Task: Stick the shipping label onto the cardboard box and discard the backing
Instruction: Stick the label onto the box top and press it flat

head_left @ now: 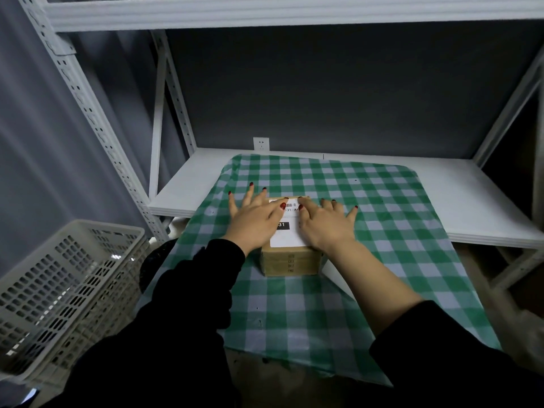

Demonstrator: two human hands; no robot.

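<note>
A small brown cardboard box stands on the green checked cloth. A white shipping label with a barcode and a black block lies flat on the box's top. My left hand lies palm down on the label's left side, fingers spread. On the label's right side my right hand presses flat in the same way. Both hands hide the label's side edges. A white strip pokes out from under my right forearm, right of the box; I cannot tell whether it is the backing.
The cloth covers a white shelf board of a metal rack, with another shelf overhead. A grey perforated plastic basket stands at the lower left. A wall socket sits behind the shelf.
</note>
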